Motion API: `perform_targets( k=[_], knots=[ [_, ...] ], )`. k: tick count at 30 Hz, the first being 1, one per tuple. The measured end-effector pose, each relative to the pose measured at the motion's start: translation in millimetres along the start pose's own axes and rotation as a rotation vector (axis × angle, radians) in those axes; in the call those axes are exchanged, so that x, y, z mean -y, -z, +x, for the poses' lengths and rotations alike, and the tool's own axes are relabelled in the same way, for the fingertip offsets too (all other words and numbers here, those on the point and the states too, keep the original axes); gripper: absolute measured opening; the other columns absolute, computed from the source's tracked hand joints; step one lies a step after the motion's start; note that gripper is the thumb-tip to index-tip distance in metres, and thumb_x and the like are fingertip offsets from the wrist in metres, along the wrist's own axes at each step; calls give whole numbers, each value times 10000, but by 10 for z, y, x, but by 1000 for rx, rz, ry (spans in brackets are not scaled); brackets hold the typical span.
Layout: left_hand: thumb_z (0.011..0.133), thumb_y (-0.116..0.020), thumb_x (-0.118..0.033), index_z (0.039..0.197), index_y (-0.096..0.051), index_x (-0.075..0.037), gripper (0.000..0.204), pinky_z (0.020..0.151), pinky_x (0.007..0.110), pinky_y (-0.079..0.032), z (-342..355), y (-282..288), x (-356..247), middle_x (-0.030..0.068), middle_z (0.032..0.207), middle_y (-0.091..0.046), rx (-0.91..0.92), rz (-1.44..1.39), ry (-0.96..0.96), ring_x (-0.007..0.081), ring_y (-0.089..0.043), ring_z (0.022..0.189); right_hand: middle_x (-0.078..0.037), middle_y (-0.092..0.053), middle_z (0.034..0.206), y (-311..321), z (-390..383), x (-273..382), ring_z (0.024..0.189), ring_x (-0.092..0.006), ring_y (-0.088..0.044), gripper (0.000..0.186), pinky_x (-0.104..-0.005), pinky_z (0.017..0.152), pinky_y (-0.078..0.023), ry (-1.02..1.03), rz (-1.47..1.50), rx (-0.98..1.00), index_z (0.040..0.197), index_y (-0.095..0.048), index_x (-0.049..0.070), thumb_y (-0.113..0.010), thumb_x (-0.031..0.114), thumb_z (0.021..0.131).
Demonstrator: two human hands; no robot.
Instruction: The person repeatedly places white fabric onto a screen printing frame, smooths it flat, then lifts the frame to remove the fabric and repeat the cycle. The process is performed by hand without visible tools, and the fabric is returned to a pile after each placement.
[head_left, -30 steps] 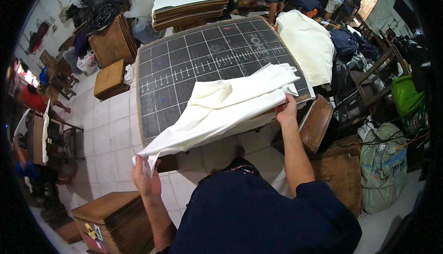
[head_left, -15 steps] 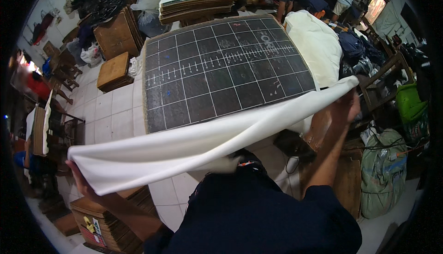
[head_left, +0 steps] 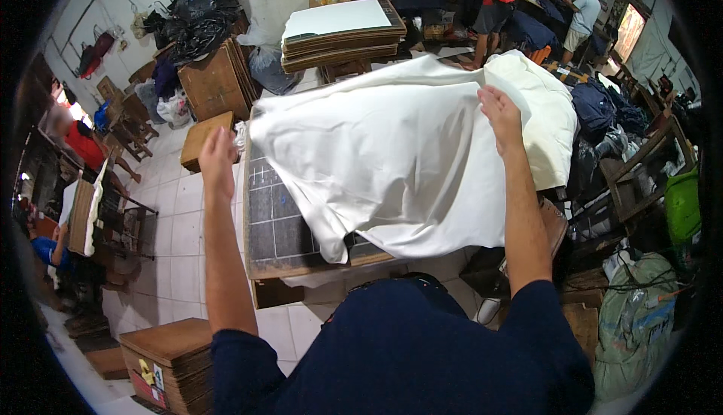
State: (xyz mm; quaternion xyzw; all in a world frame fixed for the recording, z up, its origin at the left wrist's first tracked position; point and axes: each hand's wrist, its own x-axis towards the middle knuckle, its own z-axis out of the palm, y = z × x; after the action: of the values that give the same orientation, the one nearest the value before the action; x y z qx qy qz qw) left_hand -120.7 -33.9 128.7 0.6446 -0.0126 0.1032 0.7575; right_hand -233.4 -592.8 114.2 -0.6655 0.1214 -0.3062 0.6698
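A white cloth lies loosely spread and rumpled over a dark board with a white grid. Its far edge is raised and blurred, and a near corner droops at the board's front edge. My left hand is raised beside the board's left edge, apart from the cloth, fingers loosely extended and nothing visible in it. Over the cloth's right part is my right hand, its fingers stretched out and not gripping the fabric; whether it touches the cloth is unclear.
A cream cloth bundle sits to the right of the board. Behind stands a stack of boards; another stack is at lower left. A green sack is at right. Other people work at far right and far left.
The white cloth, earlier held folded between both hands at the board's near edge, now spreads across the board. Both hands have moved forward and let go. The view has tilted up.
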Motion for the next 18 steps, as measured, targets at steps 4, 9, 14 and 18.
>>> perform_targets(
  k=[4, 9, 14, 18],
  knots=[
    [1009, -582, -251, 940, -670, 5, 279, 692, 251, -452, -736, 110, 579, 6, 816, -628, 16, 464, 35, 85, -556, 758, -86, -689, 1125, 510, -287, -305, 981, -129, -649, 352, -259, 876, -489, 3, -196, -13, 1223, -626, -27, -666, 174, 937],
    [1034, -496, -352, 819, -641, 24, 456, 680, 319, -466, -1926, 7, 1000, 89, 744, -638, -51, 815, 208, 154, -587, 704, -73, -707, 1041, 1573, -582, -436, 937, -133, -653, 315, -255, 825, -492, -215, -400, -193, 1193, -648, -13, -640, 180, 945],
    [926, -646, -380, 949, -617, -32, 350, 803, 443, -412, -2498, -416, 1190, 124, 945, -580, -42, 1207, -127, 319, -527, 920, -93, -730, 929, 2085, -867, -617, 833, -193, -682, 259, -291, 761, -514, -282, -831, -149, 1100, -708, 33, -638, 208, 923],
    [882, -717, -200, 1009, -614, 0, 259, 731, 385, -439, -2346, -334, 1155, 71, 926, -624, 149, 1153, 72, 243, -572, 840, -96, -716, 816, 2078, -1043, -593, 742, -138, -654, 216, -285, 691, -516, -224, -937, 30, 982, -717, -10, -692, 182, 888]
  ],
)
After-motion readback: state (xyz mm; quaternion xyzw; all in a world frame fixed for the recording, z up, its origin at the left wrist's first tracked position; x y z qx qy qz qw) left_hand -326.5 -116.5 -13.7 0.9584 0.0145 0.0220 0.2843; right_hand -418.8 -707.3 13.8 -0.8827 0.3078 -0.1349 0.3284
